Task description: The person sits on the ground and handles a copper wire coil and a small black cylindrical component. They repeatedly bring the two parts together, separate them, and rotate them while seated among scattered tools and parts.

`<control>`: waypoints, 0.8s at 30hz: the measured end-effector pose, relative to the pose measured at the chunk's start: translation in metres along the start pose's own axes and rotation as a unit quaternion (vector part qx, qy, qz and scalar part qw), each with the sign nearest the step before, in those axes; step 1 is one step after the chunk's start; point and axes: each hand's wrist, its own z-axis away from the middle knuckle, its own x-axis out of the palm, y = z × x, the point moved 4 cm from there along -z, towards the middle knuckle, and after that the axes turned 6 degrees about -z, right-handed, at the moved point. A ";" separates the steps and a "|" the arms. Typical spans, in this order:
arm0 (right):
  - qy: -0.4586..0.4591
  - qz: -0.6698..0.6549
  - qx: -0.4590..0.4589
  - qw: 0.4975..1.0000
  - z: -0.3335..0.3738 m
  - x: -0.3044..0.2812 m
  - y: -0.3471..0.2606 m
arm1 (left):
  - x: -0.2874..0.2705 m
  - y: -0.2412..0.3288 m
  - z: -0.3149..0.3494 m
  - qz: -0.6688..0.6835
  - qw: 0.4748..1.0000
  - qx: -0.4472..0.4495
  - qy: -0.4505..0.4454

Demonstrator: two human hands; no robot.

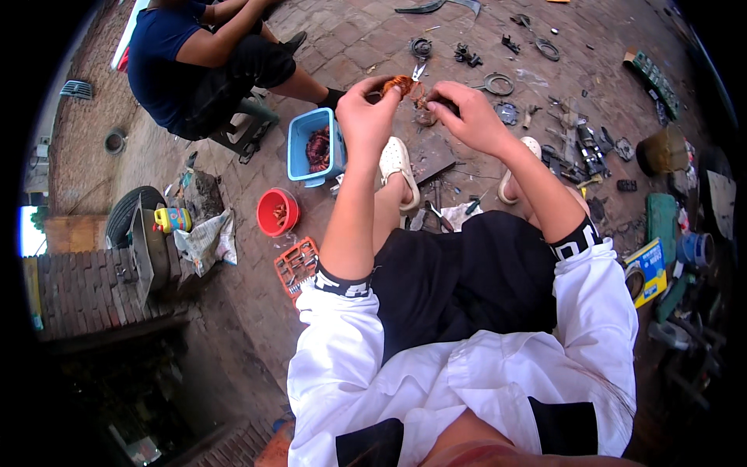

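Note:
My left hand (367, 117) is closed around a small bundle of copper wire (399, 84), which shows beyond the fingertips. Close by on the right, my right hand (471, 117) is bent into a pinch. Thin copper-coloured strands (421, 101) lie between the two hands, beside the right fingertips; what that hand grips is too small to make out. Just past the fingers, a pair of scissors (419, 71) shows on the ground. Both hands are raised above my light clogs (398, 165).
Left of my legs stand a blue basin (294, 159) with dark copper windings, a red bucket (262, 212) with copper bits, and an orange tool case (296, 263). A seated person (183, 66) is at upper left. Metal parts (587, 148) litter the right; pliers (440, 216) lie between my feet.

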 end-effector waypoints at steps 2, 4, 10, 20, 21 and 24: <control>-0.009 0.059 -0.040 0.997 -0.001 -0.002 -0.001 | 0.005 0.010 0.003 -0.132 0.990 0.055 -0.009; -0.022 0.086 -0.067 0.994 -0.002 -0.004 -0.002 | 0.012 0.012 0.007 -0.232 0.968 0.085 -0.048; -0.124 0.076 -0.069 0.987 0.002 -0.012 0.012 | 0.025 0.008 0.011 -0.194 0.949 0.039 -0.247; -0.153 -0.190 0.141 0.959 0.009 -0.007 0.023 | 0.024 -0.007 0.020 0.076 0.893 -0.114 -0.429; -0.149 -0.213 0.150 0.954 0.008 -0.007 0.025 | 0.025 -0.012 0.021 0.111 0.890 -0.132 -0.422; -0.138 -0.243 0.154 0.948 0.006 -0.007 0.027 | 0.025 -0.009 0.023 0.195 0.868 -0.190 -0.416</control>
